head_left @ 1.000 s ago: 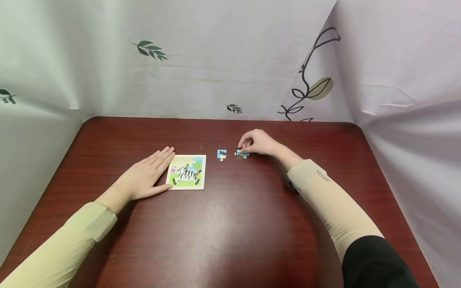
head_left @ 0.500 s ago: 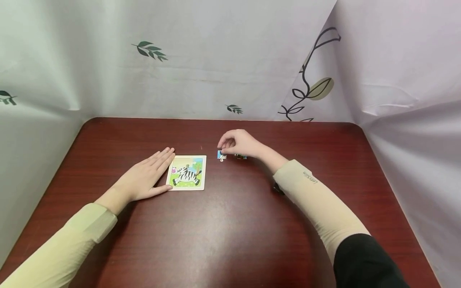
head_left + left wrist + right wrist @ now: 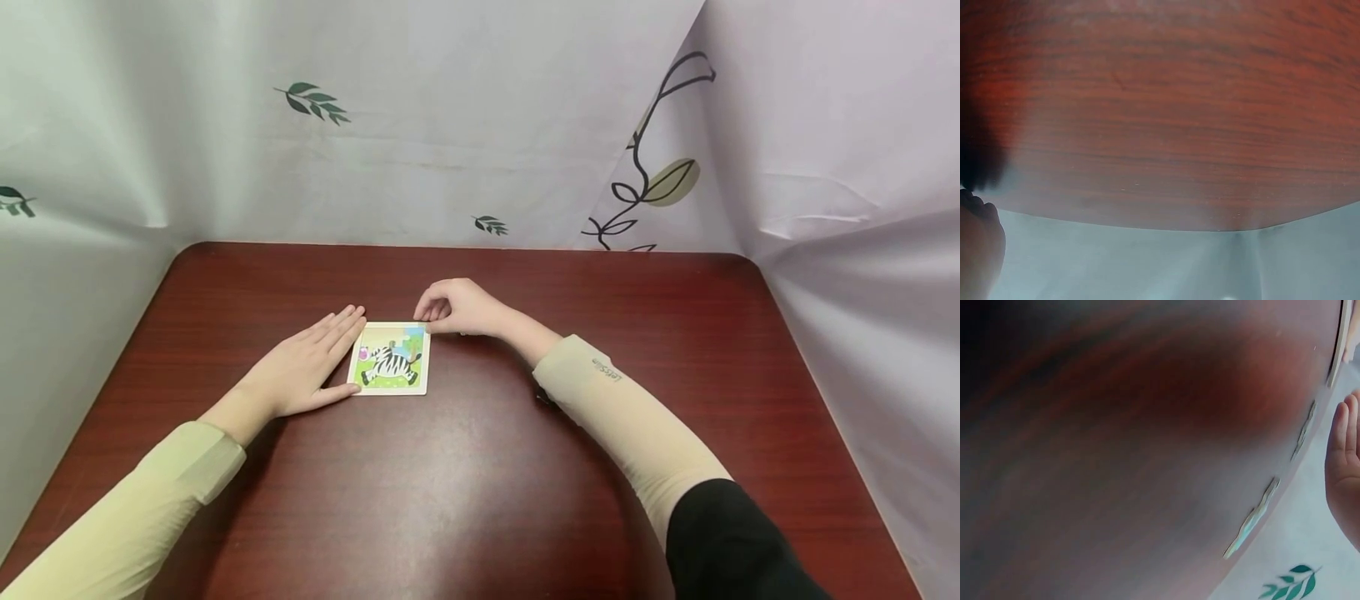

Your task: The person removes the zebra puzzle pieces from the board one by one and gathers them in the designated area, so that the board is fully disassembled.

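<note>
A square puzzle board [image 3: 390, 358] with a pale frame and a running zebra lies on the table. My left hand [image 3: 303, 367] lies flat along its left side, fingers straight, thumb and fingertips at the frame. At the far right corner, my right hand [image 3: 461, 308] pinches the board's edge between thumb and curled fingers. In the right wrist view, one loose puzzle piece [image 3: 1251, 519] and another puzzle piece [image 3: 1304, 431] lie flat on the table. The head view has them mostly hidden beneath the right hand and wrist.
The dark red wooden table [image 3: 420, 500] has rounded far corners. Pale curtains [image 3: 450, 125] with leaf prints hang close behind it and along both sides.
My right hand has moved left, from the right-hand loose piece, past the other one, to the board's corner. The pieces stay where they were on the table. The left hand has kept still.
</note>
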`<act>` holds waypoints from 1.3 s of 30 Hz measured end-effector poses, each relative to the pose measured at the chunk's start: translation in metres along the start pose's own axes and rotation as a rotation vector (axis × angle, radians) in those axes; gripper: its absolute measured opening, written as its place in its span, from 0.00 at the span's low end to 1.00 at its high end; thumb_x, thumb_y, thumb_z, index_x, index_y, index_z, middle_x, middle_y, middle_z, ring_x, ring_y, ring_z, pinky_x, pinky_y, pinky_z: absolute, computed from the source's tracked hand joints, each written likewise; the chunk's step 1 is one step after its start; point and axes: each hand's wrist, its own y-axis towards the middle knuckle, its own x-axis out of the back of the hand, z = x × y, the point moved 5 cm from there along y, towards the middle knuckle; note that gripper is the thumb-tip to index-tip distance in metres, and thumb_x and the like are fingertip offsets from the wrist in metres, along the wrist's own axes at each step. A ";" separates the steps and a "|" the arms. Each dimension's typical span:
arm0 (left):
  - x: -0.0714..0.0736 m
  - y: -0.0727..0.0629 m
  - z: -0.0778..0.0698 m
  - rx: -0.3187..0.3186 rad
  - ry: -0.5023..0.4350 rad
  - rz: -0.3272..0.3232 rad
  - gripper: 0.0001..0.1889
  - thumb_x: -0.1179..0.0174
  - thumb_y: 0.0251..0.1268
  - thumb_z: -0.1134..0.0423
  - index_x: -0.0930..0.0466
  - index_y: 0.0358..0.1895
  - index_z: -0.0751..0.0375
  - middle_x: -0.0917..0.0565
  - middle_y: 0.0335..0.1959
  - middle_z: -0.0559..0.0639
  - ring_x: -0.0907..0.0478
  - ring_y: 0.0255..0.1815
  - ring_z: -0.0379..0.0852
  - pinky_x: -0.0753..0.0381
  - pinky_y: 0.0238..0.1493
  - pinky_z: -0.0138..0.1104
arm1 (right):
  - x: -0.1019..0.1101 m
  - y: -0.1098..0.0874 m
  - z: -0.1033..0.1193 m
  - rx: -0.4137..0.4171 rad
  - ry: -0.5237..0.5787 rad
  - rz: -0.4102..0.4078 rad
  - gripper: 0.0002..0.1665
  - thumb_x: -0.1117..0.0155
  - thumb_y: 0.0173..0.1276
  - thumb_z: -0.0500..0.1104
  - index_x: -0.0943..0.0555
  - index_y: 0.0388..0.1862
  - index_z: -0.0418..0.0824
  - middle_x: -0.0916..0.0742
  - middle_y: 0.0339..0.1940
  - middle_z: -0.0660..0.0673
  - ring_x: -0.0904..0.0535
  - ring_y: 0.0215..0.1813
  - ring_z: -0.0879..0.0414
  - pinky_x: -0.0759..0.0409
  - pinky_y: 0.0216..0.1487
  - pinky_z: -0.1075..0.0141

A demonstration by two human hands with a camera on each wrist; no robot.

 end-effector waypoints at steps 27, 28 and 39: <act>0.004 0.001 0.000 0.000 -0.027 -0.022 0.51 0.39 0.72 0.37 0.46 0.84 0.72 0.43 0.86 0.66 0.43 0.87 0.63 0.77 0.85 0.23 | -0.023 0.017 0.018 0.140 -0.201 0.165 0.23 0.20 0.64 0.39 0.11 0.59 0.39 0.10 0.58 0.44 0.14 0.57 0.54 0.18 0.61 0.71; 0.003 0.001 0.000 0.000 -0.028 -0.023 0.51 0.40 0.73 0.37 0.47 0.84 0.72 0.43 0.86 0.66 0.43 0.87 0.63 0.77 0.85 0.23 | -0.023 0.017 0.019 0.145 -0.209 0.169 0.24 0.20 0.64 0.39 0.11 0.60 0.39 0.10 0.58 0.44 0.14 0.57 0.54 0.18 0.62 0.71; 0.002 0.000 -0.001 -0.006 -0.023 -0.026 0.51 0.40 0.73 0.37 0.47 0.84 0.72 0.43 0.86 0.66 0.43 0.87 0.63 0.73 0.87 0.26 | -0.026 0.022 0.021 0.163 -0.294 0.228 0.22 0.19 0.65 0.43 0.12 0.58 0.42 0.11 0.56 0.47 0.20 0.58 0.55 0.22 0.65 0.67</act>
